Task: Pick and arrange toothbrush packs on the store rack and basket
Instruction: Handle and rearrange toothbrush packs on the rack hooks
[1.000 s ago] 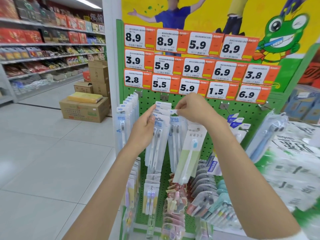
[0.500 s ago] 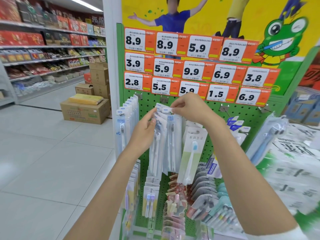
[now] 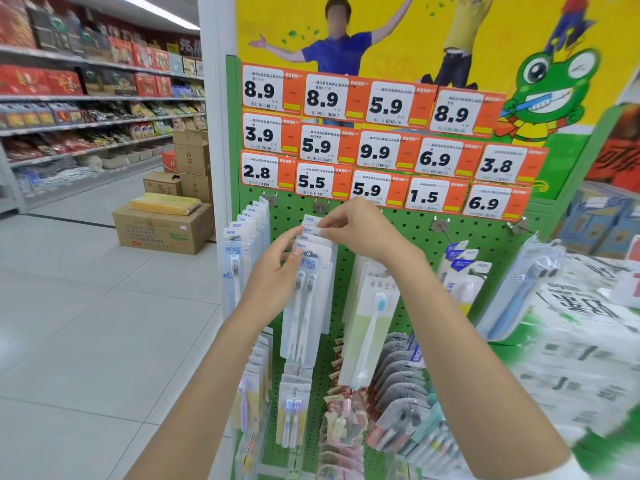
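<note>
A green pegboard rack (image 3: 408, 233) carries hanging toothbrush packs. On its second hook hangs a row of white twin-toothbrush packs (image 3: 306, 306). My right hand (image 3: 360, 233) pinches the top tab of one pack in that row, at the hook. My left hand (image 3: 277, 275) rests against the front pack's left side, fingers spread on it. To the left hangs another row of packs (image 3: 242, 251); to the right a green single-brush pack (image 3: 372, 323). No basket is in view.
Orange price tags (image 3: 381, 147) fill the board's top. Lower hooks hold more small packs (image 3: 294, 410) and grey ones (image 3: 401, 386). White wrapped goods (image 3: 588, 334) are stacked on the right. Cardboard boxes (image 3: 162, 226) stand on the tiled floor left, beside store shelves (image 3: 86, 126).
My right hand has carried its pack leftward onto the second hook's row. My left hand rose to steady that row. The camera view shifted slightly.
</note>
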Demonstrator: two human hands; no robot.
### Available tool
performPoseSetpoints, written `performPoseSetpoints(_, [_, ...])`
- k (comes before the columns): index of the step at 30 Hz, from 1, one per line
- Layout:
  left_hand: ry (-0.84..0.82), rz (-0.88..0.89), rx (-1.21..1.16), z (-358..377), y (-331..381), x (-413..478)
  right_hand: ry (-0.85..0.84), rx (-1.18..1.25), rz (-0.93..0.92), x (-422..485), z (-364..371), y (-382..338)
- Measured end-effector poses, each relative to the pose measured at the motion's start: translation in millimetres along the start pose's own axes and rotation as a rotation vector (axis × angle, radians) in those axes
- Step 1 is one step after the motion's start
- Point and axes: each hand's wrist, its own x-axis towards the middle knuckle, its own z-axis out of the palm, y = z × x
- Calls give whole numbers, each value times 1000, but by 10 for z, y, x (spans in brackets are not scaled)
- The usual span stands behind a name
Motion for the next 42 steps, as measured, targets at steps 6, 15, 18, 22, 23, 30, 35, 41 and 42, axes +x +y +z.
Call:
performPoseSetpoints(6, [22,-7,9,-9,-31,33,-96,0,21,36,-5,30])
performPoseSetpoints(15, [47,16,-55,28,-9,56,-89,30,67,9,15,-3])
performPoseSetpoints(18, [49,18,-37,35,-3,50,-1,55,80,1,2,4])
performPoseSetpoints(22, [48,19,-25,20,-3,55,-31,2,84,14,-6,15])
performPoseSetpoints(23, [49,17,-20,15,1,53,-36,0,91,21,-4,18])
performPoseSetpoints(30, [46,11,-29,-3,42,38,-23,-11,105,31,9,18])
performPoseSetpoints(35, [60,12,-34,-10,34,47,19,-54,120,-30,39,4])
performPoseSetpoints(41, [73,7,-46,15,21,44,67,-114,134,-120,39,100])
performPoseSetpoints(42, [75,4,-48,19,15,44,74,-131,127,-142,49,115])
